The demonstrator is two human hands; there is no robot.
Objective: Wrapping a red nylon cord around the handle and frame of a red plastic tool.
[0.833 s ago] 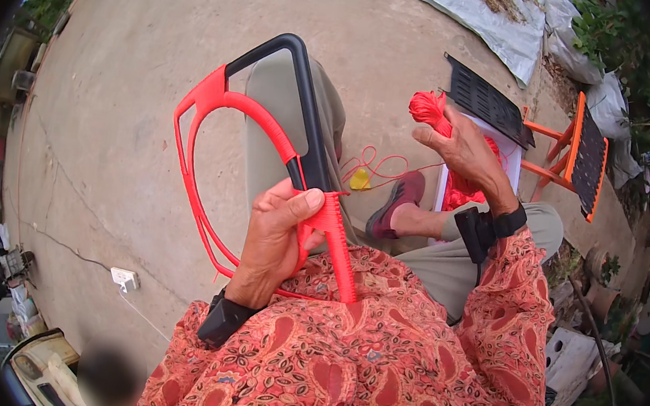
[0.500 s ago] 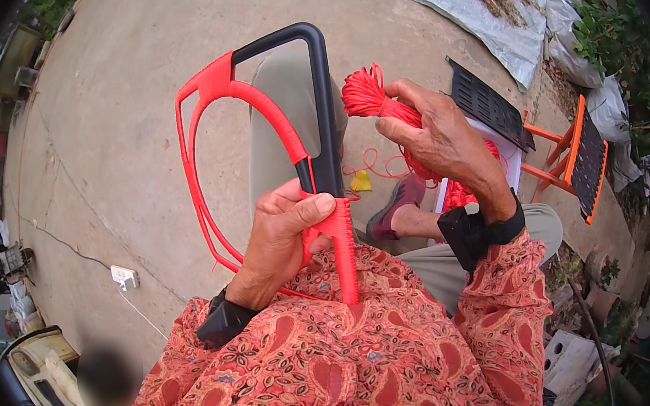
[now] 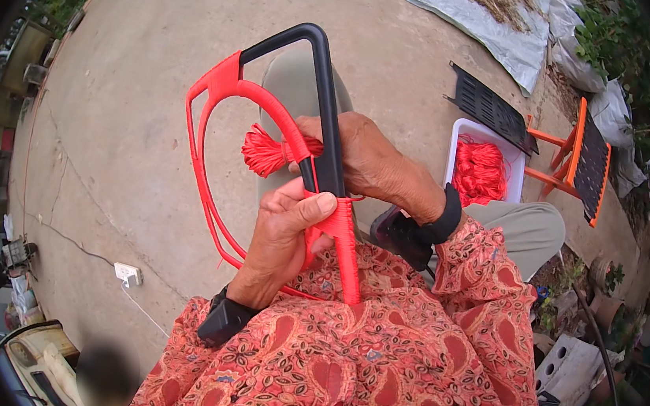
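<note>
A black looped frame point(image 3: 325, 68), partly wrapped in red cord, stands over my lap. My left hand point(image 3: 278, 230) is closed round its red-wrapped lower part, thumb pressed on the windings. Behind the frame's black bar, my right hand point(image 3: 381, 161) holds a bundle of red cord point(image 3: 267, 152). The bundle pokes through the gap between the black bar and the curved red-wrapped piece point(image 3: 272, 106), its looped end out on the left side. The bar hides part of my right fingers.
To the right, a white tub point(image 3: 453, 149) holds more red cord point(image 3: 480, 172). Beside it stands a folding stool with orange legs and black slats point(image 3: 583, 163). A white sheet point(image 3: 471, 20) lies at the far right. A white power socket point(image 3: 127, 274) rests on the concrete at left.
My right hand has moved left and down from beside the frame, passing the cord bundle through the frame's gap. The left hand keeps its grip. The tub has come into fuller view.
</note>
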